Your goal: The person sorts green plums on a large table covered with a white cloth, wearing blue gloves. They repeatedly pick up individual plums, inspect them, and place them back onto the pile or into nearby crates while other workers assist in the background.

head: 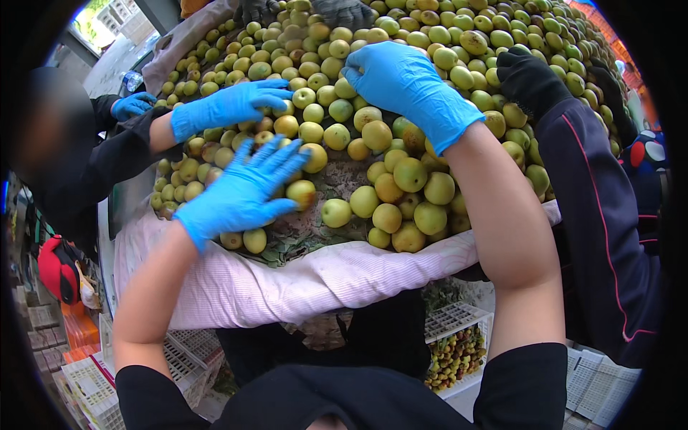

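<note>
Green-yellow round fruits, some with brown or reddish patches, lie heaped on a table strewn with leaf bits. My left hand, in a blue glove, rests palm down with fingers spread over fruits at the near left, beside a red-blotched fruit. In a matching glove, my right hand bends over the heap at centre right, its fingertips curled down; whether they hold a fruit is hidden. Between my arms sits a cluster of fruits. A striped pink cloth covers the table's near edge.
A co-worker's blue-gloved hand reaches in from the left, close above my left hand. Another person's black-gloved hand is at the right, and grey-gloved hands work at the far side. White plastic crates stand below, one holding small fruits.
</note>
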Motion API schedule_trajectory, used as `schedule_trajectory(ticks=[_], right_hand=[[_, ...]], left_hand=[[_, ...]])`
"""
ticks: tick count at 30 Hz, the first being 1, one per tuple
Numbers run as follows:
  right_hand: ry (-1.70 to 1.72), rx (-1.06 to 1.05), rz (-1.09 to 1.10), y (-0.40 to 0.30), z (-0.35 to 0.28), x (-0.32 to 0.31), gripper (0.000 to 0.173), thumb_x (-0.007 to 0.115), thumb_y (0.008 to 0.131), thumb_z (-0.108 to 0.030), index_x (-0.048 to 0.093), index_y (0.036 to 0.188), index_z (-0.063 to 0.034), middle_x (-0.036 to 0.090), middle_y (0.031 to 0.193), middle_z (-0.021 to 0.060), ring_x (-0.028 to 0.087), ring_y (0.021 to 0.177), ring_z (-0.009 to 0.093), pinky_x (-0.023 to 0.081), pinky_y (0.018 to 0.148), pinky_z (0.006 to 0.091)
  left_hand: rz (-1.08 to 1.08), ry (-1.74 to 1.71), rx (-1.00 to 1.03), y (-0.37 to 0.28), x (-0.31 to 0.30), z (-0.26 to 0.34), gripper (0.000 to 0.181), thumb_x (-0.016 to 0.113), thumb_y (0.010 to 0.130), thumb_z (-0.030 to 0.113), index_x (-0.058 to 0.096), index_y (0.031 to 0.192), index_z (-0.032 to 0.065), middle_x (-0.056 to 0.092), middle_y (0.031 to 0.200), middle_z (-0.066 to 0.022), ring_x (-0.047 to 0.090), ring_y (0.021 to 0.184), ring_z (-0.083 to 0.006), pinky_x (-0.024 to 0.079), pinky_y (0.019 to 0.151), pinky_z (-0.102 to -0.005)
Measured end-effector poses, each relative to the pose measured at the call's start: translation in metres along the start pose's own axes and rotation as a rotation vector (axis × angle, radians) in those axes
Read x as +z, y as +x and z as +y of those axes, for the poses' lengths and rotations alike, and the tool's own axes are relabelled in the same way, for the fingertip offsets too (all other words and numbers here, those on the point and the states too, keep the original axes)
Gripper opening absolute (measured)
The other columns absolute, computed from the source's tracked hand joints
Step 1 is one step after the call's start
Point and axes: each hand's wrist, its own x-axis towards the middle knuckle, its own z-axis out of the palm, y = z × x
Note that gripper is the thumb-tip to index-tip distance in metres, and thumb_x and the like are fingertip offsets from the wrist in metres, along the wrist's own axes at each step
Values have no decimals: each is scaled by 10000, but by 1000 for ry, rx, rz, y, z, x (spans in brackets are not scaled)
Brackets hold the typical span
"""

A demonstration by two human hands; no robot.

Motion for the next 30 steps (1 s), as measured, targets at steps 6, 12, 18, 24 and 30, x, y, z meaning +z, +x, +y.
schedule_trajectory(ticks=[6,12,18,24,30], right_hand=[[27,-36,5,3,-11,11,303,515,900,-380,691,937,-136,679,845,95,656,789,298,535,729,420],[61,-32,21,2,-4,8,300,525,892,-380,701,917,-138,684,836,101,660,790,295,533,727,421],[50,-11,-31,0,-9,3,307,506,886,-319,702,937,-89,680,908,143,661,821,307,511,779,426],[47,-26,50,3,-8,12,304,517,895,-364,688,897,-113,672,828,119,653,774,313,525,732,432],[68,-20,14,6,-2,9,286,516,896,-334,687,938,-108,672,840,132,650,772,317,522,736,428]], left_hand=[[353,-509,-24,16,-24,9,660,567,907,256,255,1464,88,233,1508,-175,191,1405,-335,168,1139,-434],[181,-65,202,42,5,78,672,501,900,417,246,1468,163,196,1502,-214,192,1388,-394,116,1139,-517],[33,-170,182,-3,-3,10,532,554,875,249,429,1375,119,383,1424,-166,345,1321,-338,231,1112,-455],[512,-421,47,26,-24,-4,368,548,918,211,532,1257,68,532,1259,-161,496,1179,-299,397,1005,-381],[409,-100,141,66,11,49,585,590,879,281,375,1410,162,381,1420,-156,330,1331,-350,207,1110,-548]])
